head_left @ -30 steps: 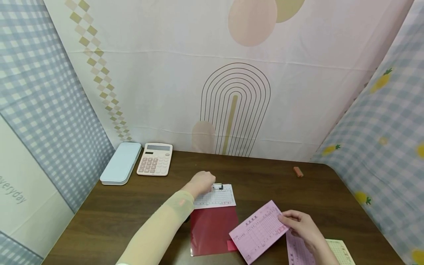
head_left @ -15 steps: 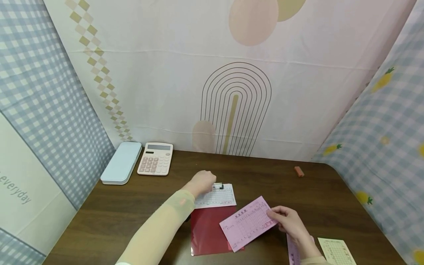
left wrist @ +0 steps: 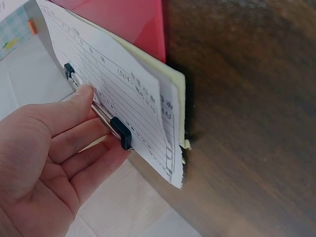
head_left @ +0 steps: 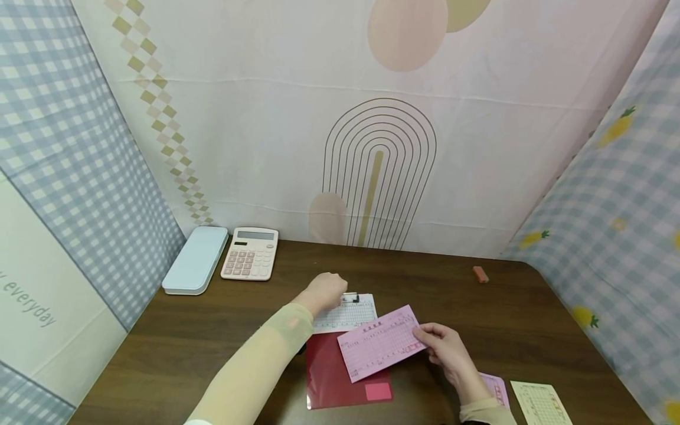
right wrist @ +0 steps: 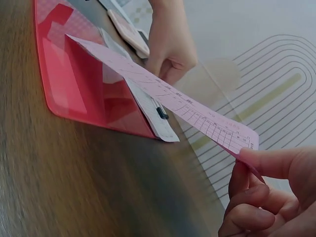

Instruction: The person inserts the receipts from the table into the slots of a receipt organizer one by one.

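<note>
A red clipboard (head_left: 321, 378) lies on the table with white printed forms (head_left: 366, 308) and yellowish paper layered at its top. My left hand (left wrist: 59, 143) grips the metal clip (left wrist: 106, 118) with black ends, thumb on top and fingers underneath. In the head view this hand (head_left: 324, 293) hides the left part of the clip. Between thumb and fingers, my right hand (head_left: 446, 354) pinches a pink printed form (head_left: 379, 342) by its right edge. The form is tilted above the clipboard and overlaps the lower edge of the white forms; the right wrist view shows it raised off the board.
Another pink form (head_left: 496, 389) lies partly behind the right wrist, beside a pale yellow form (head_left: 542, 404). A calculator (head_left: 249, 254) and a light blue case (head_left: 195, 260) sit at the back left. A small reddish-brown block (head_left: 480, 274) lies at the back right.
My right hand has carried the pink form left and away from me, over the clipboard, uncovering the pink patch on the board's lower corner. My left hand has stayed at the clip.
</note>
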`<state>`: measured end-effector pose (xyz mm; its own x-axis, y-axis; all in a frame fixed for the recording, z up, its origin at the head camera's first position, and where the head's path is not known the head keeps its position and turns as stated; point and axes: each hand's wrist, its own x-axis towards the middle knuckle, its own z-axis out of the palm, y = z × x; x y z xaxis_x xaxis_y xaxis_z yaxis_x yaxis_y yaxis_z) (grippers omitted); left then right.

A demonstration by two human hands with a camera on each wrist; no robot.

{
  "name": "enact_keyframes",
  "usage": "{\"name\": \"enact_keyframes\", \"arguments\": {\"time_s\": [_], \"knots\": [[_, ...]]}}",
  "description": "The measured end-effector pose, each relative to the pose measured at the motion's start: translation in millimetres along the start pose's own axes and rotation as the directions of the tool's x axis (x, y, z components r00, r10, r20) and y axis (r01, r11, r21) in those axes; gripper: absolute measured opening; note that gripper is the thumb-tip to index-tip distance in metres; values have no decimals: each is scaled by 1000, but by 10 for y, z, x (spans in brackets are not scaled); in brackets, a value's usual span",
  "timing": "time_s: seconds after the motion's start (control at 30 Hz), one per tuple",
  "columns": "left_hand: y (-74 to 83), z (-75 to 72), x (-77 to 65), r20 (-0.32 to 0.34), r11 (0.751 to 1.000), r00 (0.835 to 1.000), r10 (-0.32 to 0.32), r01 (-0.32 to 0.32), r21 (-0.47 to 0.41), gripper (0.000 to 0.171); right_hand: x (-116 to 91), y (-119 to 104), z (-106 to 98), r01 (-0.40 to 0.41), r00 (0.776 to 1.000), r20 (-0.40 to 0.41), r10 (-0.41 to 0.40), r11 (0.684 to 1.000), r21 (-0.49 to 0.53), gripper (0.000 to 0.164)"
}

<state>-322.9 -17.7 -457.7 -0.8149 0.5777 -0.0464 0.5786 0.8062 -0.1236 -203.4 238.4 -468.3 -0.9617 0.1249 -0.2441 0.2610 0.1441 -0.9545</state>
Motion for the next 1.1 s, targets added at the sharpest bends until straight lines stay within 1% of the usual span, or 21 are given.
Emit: {"name": "enact_keyframes", "arguments": {"time_s": [0.27,0.57,0.73,0.87,1.0,1.1], "knots": [[-11,17,3,-21,1000,1000,13,-13,7,5,35,30,153,-17,999,-38,17,1000,14,11],[-23,23,13,-9,1000,1000,15,-15,7,5,74,84,366,-20,1000,-24,20,1000,7,19],[-21,18,7,-8,1000,1000,18,-18,6,5,87,100,439,-18,999,-29,19,1000,2,22],[-18,16,9,-3,1000,1000,17,-17,7,4,100,118,484,-20,999,-28,21,999,44,20],[-19,5,20,21,1000,1000,7,-7,-3,5,117,129,530,-27,999,-26,29,995,93,14],[-18,-3,24,33,1000,999,0,0,-19,4,121,119,566,-30,999,-28,33,994,108,14]]}}
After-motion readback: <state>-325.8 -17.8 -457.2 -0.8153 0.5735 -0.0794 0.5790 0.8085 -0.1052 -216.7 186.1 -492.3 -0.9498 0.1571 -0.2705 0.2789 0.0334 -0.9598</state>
